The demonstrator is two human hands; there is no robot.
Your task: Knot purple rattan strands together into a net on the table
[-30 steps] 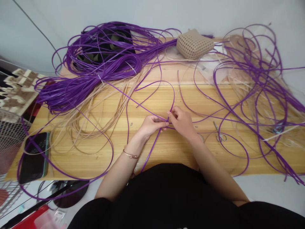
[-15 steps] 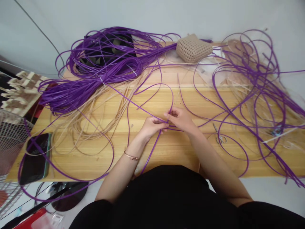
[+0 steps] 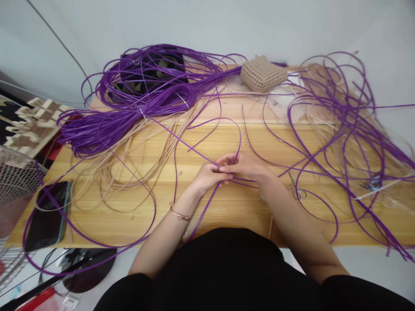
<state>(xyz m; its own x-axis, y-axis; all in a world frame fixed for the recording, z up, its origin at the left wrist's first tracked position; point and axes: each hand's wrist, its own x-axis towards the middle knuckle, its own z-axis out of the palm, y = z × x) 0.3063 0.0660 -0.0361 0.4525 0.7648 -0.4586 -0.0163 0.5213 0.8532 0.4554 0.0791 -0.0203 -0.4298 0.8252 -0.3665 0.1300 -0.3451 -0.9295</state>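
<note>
My left hand (image 3: pixel 209 176) and my right hand (image 3: pixel 245 165) meet over the middle of the wooden table. Between them several purple plastic strands (image 3: pixel 191 148) cross. The thumb and fingers of my left hand pinch the strands at the crossing. My right hand's fingers close on the strands from the other side, touching the left fingertips. One strand arcs up and away behind my right hand, one slants to the upper left, and another runs down toward my body. The exact crossing is partly hidden by my fingers.
A thick purple strand bundle (image 3: pixel 106 129) lies back left, with beige strands (image 3: pixel 152 160) before it. A beige woven piece (image 3: pixel 263 74) sits at the back. Small scissors (image 3: pixel 300 193) lie right of my right arm. A phone (image 3: pixel 48 216) rests left; loose purple strands (image 3: pixel 350 125) tangle at right.
My right hand has turned and moved slightly, its fingers now reaching over to the left fingertips. The left hand stays pinched. The whole view has shifted a little.
</note>
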